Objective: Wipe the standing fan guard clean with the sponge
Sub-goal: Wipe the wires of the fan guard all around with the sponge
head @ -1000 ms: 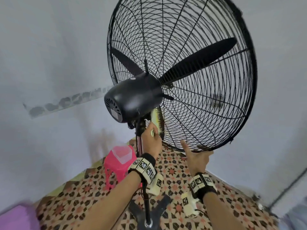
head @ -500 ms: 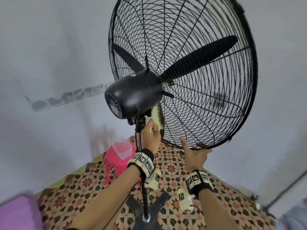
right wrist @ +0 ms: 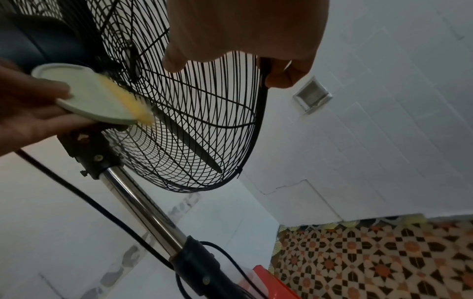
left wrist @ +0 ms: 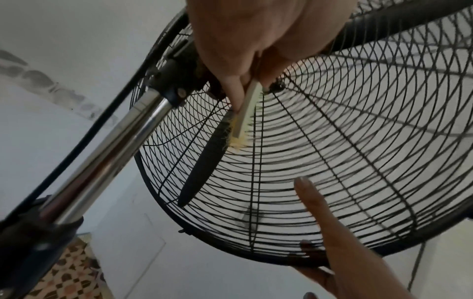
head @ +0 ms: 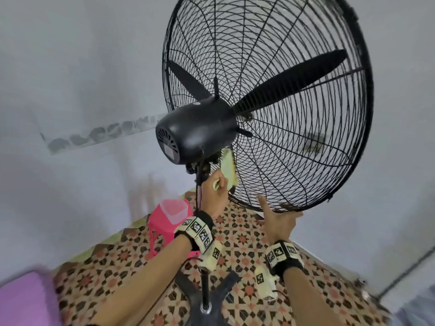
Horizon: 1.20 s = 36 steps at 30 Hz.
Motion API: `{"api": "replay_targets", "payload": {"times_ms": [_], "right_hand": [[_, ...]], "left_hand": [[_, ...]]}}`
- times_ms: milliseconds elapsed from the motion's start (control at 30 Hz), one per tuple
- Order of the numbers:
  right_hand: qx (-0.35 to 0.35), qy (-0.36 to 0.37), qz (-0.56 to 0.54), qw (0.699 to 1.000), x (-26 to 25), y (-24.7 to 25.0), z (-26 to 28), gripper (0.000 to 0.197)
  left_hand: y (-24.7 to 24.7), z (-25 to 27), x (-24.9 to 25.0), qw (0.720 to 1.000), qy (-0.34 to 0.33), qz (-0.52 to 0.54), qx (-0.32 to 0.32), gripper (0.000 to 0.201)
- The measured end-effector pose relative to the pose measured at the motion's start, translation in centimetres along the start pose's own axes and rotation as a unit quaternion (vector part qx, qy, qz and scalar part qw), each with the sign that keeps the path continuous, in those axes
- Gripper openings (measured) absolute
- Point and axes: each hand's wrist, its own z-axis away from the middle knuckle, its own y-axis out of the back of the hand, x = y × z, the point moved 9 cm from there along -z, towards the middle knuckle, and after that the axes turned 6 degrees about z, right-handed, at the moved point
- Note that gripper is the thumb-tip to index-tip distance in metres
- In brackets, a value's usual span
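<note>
The standing fan guard (head: 294, 67) is the largest thing here: one round cage of thin black wire, ribs radiating from the centre and crossed by many concentric rings, bound by a thicker black rim. Inside it three long dark blades (head: 289, 83) show, flat and tapering. Behind the guard's centre sits the one rounded, glossy black motor housing (head: 197, 130), with vent slots and a pale label whose writing is too blurred to read. Below the housing a shiny chrome pole (left wrist: 102, 157) runs down to a dark cross-shaped base (head: 207, 300), and one black cable (right wrist: 84, 200) hangs beside the pole.

Below the guard lies a floor (head: 240, 234) of patterned tiles in orange, brown and cream stars. Left of the pole stands one pink plastic stool (head: 164, 222) with a clear square container (head: 174, 209) on top.

The right hand (head: 280, 222) is under the guard, fingers curled round the bottom rim and thumb pointing up along the wires. The left hand (head: 213, 196) is just below the motor housing, pinching the cleaning tool between thumb and fingers. The sponge (right wrist: 100, 97) looks like a flat, pale green oval pad with a frayed yellow scrubbing edge, and that edge is pressed against the rear wires of the guard just beside the housing. Each wrist wears one band of black-and-white square markers (head: 200, 231).
</note>
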Motion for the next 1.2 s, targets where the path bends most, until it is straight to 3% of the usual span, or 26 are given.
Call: {"api": "replay_targets", "payload": {"times_ms": [133,233,433,600,800,1067,1200], "right_hand": [[-0.017,0.0,-0.003,1.0,0.0,-0.2,0.5,0.148],[-0.017,0.018,-0.001,1.0,-0.7,-0.2,0.6,0.146],[-0.012,0.0,0.002,1.0,-0.1,0.1,0.2,0.156],[-0.025,0.007,0.027,0.999,0.1,-0.5,0.4,0.159],[-0.011,-0.007,-0.022,1.0,0.5,-0.1,0.0,0.152],[-0.009,0.021,-0.024,0.999,-0.3,-0.3,0.3,0.141],[0.005,0.008,-0.014,1.0,0.1,0.1,-0.1,0.138]], "left_hand": [[0.7,0.8,1.9,0.999,-0.025,0.034,0.026,0.047],[0.6,0.7,1.4,0.998,-0.023,0.041,0.044,0.045],[-0.3,4.0,-1.0,0.999,0.035,0.016,-0.012,0.045],[2.5,0.9,-0.3,0.996,0.057,0.041,0.052,0.031],[-1.3,6.1,-2.2,0.993,0.109,0.043,-0.006,0.035],[0.7,4.5,-1.6,0.993,0.06,0.098,0.041,0.033],[-2.4,7.1,-3.3,0.993,0.088,0.074,-0.015,0.036]]}}
